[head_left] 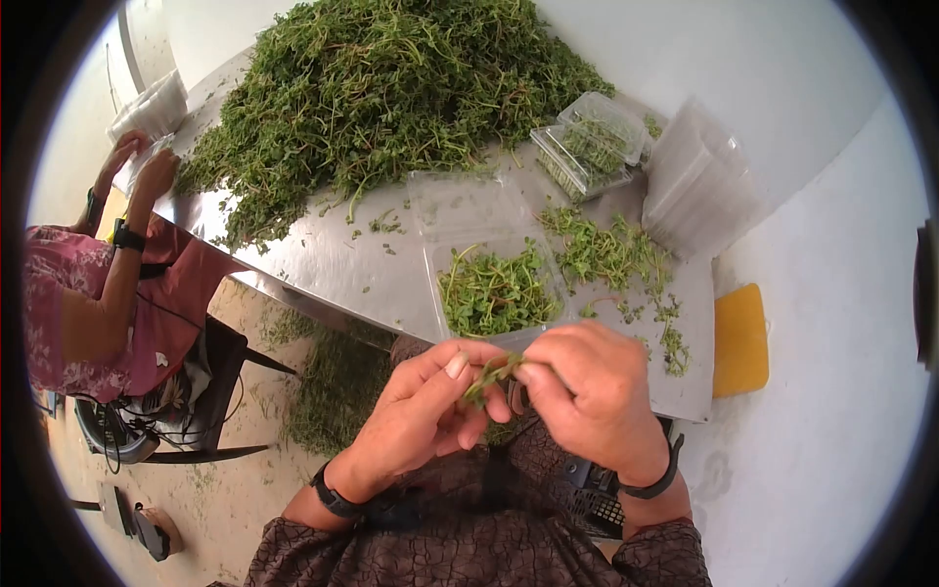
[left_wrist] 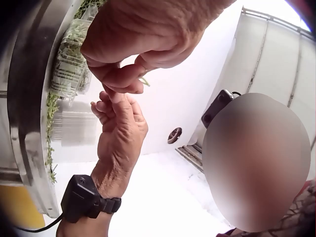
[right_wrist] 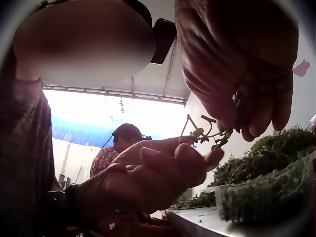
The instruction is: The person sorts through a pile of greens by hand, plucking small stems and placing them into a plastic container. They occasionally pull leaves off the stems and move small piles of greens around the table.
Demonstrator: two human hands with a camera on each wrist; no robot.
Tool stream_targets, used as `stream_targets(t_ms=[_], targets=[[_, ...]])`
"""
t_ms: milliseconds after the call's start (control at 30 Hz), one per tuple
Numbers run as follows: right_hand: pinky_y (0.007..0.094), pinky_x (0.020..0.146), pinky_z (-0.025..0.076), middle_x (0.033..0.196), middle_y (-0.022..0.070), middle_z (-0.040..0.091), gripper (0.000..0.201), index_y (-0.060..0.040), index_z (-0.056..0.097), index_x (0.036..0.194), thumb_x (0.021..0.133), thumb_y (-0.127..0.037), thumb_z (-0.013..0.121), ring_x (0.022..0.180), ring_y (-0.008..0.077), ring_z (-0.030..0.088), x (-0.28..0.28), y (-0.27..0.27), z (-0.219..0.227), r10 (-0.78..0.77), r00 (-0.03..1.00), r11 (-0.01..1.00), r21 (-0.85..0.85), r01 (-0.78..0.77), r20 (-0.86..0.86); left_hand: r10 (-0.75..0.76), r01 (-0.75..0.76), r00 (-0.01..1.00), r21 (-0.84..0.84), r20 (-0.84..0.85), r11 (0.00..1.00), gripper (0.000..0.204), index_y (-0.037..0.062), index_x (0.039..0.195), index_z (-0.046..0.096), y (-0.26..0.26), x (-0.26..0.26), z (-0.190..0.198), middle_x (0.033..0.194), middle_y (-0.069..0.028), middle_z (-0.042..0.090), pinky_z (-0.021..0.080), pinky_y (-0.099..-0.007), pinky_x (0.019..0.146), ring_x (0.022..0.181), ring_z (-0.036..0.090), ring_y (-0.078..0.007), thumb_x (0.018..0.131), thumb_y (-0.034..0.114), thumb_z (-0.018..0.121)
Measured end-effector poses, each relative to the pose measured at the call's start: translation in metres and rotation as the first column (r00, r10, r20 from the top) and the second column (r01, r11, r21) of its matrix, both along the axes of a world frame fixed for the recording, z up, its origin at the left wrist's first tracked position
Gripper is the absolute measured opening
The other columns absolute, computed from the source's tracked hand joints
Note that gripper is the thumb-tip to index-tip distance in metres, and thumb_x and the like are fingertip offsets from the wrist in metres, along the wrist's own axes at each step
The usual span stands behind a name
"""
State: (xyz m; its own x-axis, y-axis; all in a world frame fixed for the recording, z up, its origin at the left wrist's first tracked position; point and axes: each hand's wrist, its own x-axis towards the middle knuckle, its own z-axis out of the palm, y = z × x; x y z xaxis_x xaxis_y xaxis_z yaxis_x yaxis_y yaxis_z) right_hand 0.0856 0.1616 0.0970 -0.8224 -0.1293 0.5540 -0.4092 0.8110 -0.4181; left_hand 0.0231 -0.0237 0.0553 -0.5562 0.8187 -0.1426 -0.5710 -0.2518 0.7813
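Note:
A short leafy green sprig [head_left: 496,376] is held between my two hands, close above the table's front edge. My left hand [head_left: 430,399] pinches its stem between thumb and fingers. My right hand [head_left: 593,389] grips the other end, thumb against curled fingers. In the right wrist view the thin stems [right_wrist: 197,133] of the sprig stick up from the left fingertips. Just beyond both hands sits an open clear plastic box [head_left: 430,256] with its lid folded back. Picked green sprigs [head_left: 499,289] fill its base.
A large heap of greens [head_left: 391,88] covers the back of the metal table [head_left: 323,264]. Loose sprigs [head_left: 611,249], a filled clear box [head_left: 584,157] and stacked empty boxes [head_left: 696,181] lie right. Another person [head_left: 98,303] sits left. A yellow stool [head_left: 740,339] stands by the wall.

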Motion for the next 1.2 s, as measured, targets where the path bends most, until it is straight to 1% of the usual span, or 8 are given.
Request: stream_targets(t_ms=[333,400,433,500,533,600,900,1200], targets=[[0.0382,0.052,0.044,0.066,0.01,0.059,0.01,-0.0028,0.061,0.075,0.074,-0.001,0.072,0.06,0.0298,0.058,-0.054,0.026,0.006,-0.193,0.979,0.981,-0.009,0.193,-0.063,0.311,-0.344,0.911,-0.083,-0.269,0.935,0.028,-0.0009,0.116,0.06,0.0,-0.022,0.009,0.083,-0.0083,0.067,0.038,-0.0168,0.049,0.054,0.05,-0.0042,0.103,0.019,0.045],[0.0386,0.053,0.044,0.066,0.0099,0.059,0.01,-0.0028,0.061,0.074,0.075,-0.002,0.072,0.06,0.0297,0.059,-0.066,0.028,0.002,-0.187,0.981,0.982,-0.008,0.187,-0.048,0.442,-0.535,0.734,-0.037,-0.515,0.844,0.021,0.0004,0.112,0.064,0.003,-0.029,0.002,0.09,-0.0081,0.068,0.047,-0.0224,0.06,0.069,0.06,-0.0104,0.098,0.013,0.056],[0.0386,0.053,0.044,0.066,0.0099,0.059,0.01,-0.0028,0.061,0.074,0.075,-0.002,0.072,0.06,0.0297,0.059,-0.067,0.029,0.0,-0.188,0.981,0.982,-0.008,0.188,-0.044,0.441,-0.533,0.737,-0.039,-0.513,0.845,0.021,0.0004,0.112,0.064,0.005,-0.034,-0.003,0.09,-0.0081,0.068,0.047,-0.0224,0.06,0.069,0.06,-0.0104,0.098,0.013,0.056],[0.04,0.058,0.046,0.07,0.0109,0.06,0.011,-0.002,0.063,0.079,0.074,-0.003,0.073,0.066,0.0308,0.06,-0.071,0.03,-0.004,-0.218,0.976,0.975,0.052,0.217,0.022,0.346,-0.666,0.222,0.117,-0.912,0.736,0.02,0.0003,0.108,0.066,0.007,-0.046,-0.011,0.098,-0.0114,0.069,0.05,-0.0326,0.078,0.086,0.064,-0.0217,0.089,0.005,0.062],[0.04,0.058,0.046,0.07,0.0109,0.06,0.011,-0.002,0.063,0.079,0.074,-0.003,0.073,0.066,0.0308,0.06,-0.071,0.031,-0.004,-0.217,0.976,0.975,0.051,0.216,0.026,0.344,-0.668,0.225,0.113,-0.911,0.736,0.02,0.0003,0.108,0.066,0.008,-0.049,-0.011,0.098,-0.0114,0.069,0.05,-0.0326,0.078,0.086,0.064,-0.0217,0.089,0.005,0.062],[0.0415,0.066,0.049,0.081,0.0126,0.065,0.017,-0.0004,0.065,0.088,0.075,-0.005,0.074,0.077,0.0321,0.062,-0.069,0.034,-0.004,-0.254,0.967,0.948,0.201,0.246,0.015,0.269,-0.681,0.054,0.162,-0.962,0.714,0.026,0.0009,0.108,0.066,0.013,-0.052,-0.01,0.107,-0.0137,0.067,0.046,-0.0397,0.089,0.1,0.061,-0.0313,0.082,0.003,0.065],[0.0409,0.086,0.049,0.105,0.0145,0.068,0.027,0.0007,0.065,0.102,0.078,-0.008,0.073,0.1,0.0328,0.062,-0.058,0.034,-0.006,-0.119,0.992,0.979,0.172,0.109,0.046,-0.008,-0.67,-0.052,0.029,-0.999,0.742,0.037,-0.0023,0.119,0.061,0.029,-0.052,-0.013,0.124,-0.0203,0.06,0.027,-0.0583,0.111,0.119,0.053,-0.0386,0.086,0.015,0.063],[0.0472,0.101,0.04,0.112,0.0175,0.066,0.032,0.004,0.062,0.109,0.084,-0.014,0.07,0.113,0.0341,0.056,-0.063,0.031,-0.022,-0.031,0.988,0.971,0.238,-0.005,0.148,-0.151,-0.583,-0.05,-0.094,-0.987,0.807,0.043,-0.0074,0.119,0.059,0.032,-0.052,-0.016,0.123,-0.024,0.059,0.017,-0.0618,0.115,0.122,0.051,-0.0409,0.092,0.026,0.056]])
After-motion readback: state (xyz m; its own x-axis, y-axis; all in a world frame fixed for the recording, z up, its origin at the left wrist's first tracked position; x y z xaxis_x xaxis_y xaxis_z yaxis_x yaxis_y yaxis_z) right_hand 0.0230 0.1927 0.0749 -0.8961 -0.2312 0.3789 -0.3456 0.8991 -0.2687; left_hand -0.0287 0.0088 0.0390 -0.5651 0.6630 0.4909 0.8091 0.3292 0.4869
